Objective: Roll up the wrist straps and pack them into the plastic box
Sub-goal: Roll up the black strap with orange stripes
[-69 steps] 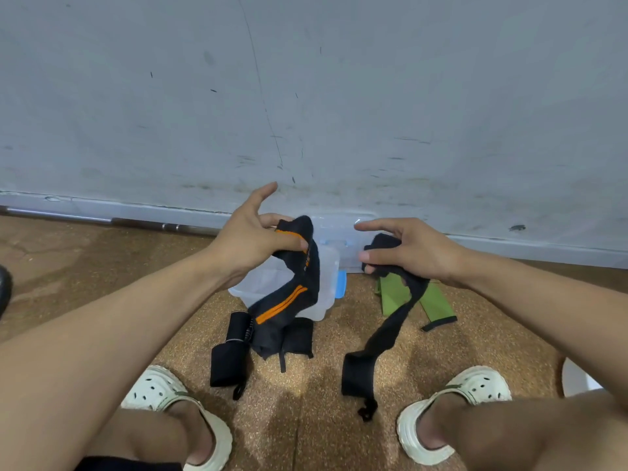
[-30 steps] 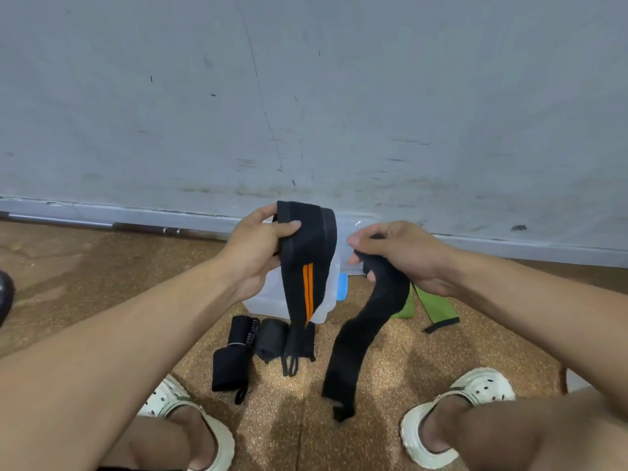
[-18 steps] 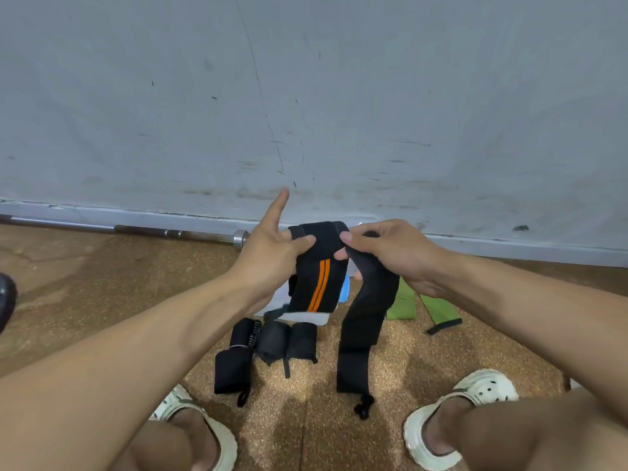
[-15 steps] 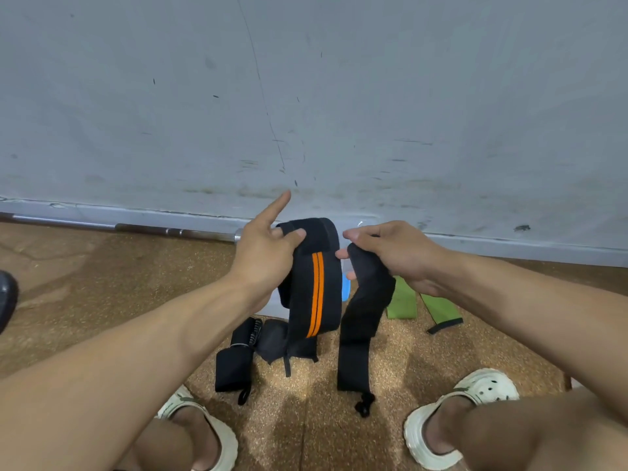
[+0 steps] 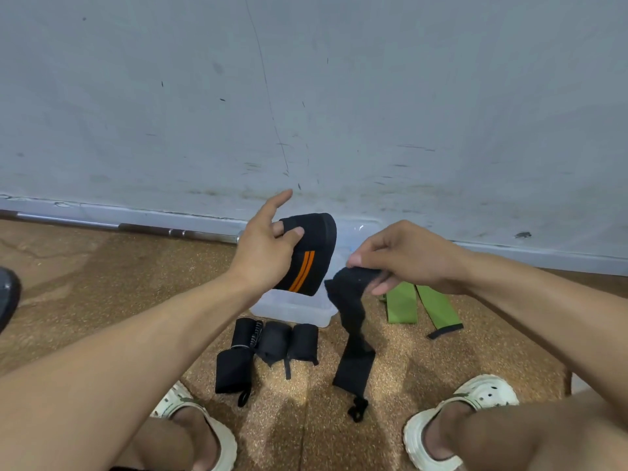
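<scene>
My left hand [image 5: 263,248] grips a folded black wrist strap with two orange stripes [image 5: 307,258], held up above the clear plastic box [image 5: 295,309] on the floor. My right hand [image 5: 401,256] pinches the top of a plain black wrist strap [image 5: 350,321] that hangs down, its lower end with a loop touching the floor. More black straps [image 5: 268,348], partly rolled, lie in front of the box. Green straps [image 5: 418,305] lie to the right of the box, under my right wrist.
A grey wall [image 5: 306,96] rises just behind the box, with a metal bar [image 5: 136,227] along its base. The floor is brown cork-like matting. My two feet in white clogs [image 5: 475,402] sit at the bottom, one each side of the straps.
The orange-striped strap has been gathered from hanging long into a short folded bundle in my left hand. My right hand moved apart to the right with the black strap still hanging.
</scene>
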Motion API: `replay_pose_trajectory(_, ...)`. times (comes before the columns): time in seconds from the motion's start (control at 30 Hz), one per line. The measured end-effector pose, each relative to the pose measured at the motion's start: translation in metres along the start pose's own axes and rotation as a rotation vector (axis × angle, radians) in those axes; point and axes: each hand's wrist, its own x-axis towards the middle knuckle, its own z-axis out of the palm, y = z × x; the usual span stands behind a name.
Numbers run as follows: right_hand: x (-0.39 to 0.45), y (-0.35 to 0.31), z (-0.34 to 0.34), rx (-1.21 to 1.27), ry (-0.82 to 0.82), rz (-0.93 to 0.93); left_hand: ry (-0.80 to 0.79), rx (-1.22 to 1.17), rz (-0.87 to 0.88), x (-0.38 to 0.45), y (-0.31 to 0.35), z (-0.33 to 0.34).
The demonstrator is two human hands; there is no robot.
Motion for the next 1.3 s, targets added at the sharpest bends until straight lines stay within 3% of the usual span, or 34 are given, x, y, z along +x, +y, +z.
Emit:
replay_pose_trajectory(0.07, -0.005, -0.002, -0.001, 0.054, -0.134, 0.019, -0.032, 0.019, 0.014, 0.000, -0.002, -0.001)
replay_pose_trajectory(0.13, -0.009, -0.002, -0.002, -0.110, -0.188, -0.031, -0.074, 0.022, 0.016, -0.001, -0.001, -0.001)
replay_pose_trajectory(0.23, -0.012, -0.005, 0.001, -0.391, -0.021, -0.185, -0.117, -0.005, 0.003, -0.004, 0.001, 0.001)
replay_pose_trajectory(0.3, -0.014, -0.010, 0.005, -0.427, 0.074, -0.285, -0.145, -0.070, -0.018, -0.005, 0.003, 0.002)
replay_pose_trajectory(0.4, -0.013, -0.010, 0.008, -0.439, 0.085, -0.373, -0.166, -0.167, -0.038, -0.008, 0.008, 0.004)
replay_pose_trajectory(0.53, -0.014, -0.009, 0.011, -0.358, 0.031, -0.390, -0.109, -0.218, -0.018, -0.010, 0.013, 0.003)
replay_pose_trajectory(0.73, -0.009, -0.015, 0.019, -0.046, 0.157, -0.369, -0.006, -0.324, 0.010, -0.008, 0.018, 0.002)
replay_pose_trajectory(0.93, -0.007, -0.017, 0.028, 0.284, 0.184, -0.172, -0.036, -0.474, -0.007, -0.014, 0.024, 0.005)
replay_pose_trajectory(1.3, -0.002, -0.017, 0.034, 0.342, 0.270, -0.093, -0.089, -0.557, -0.029, -0.021, 0.029, 0.010)
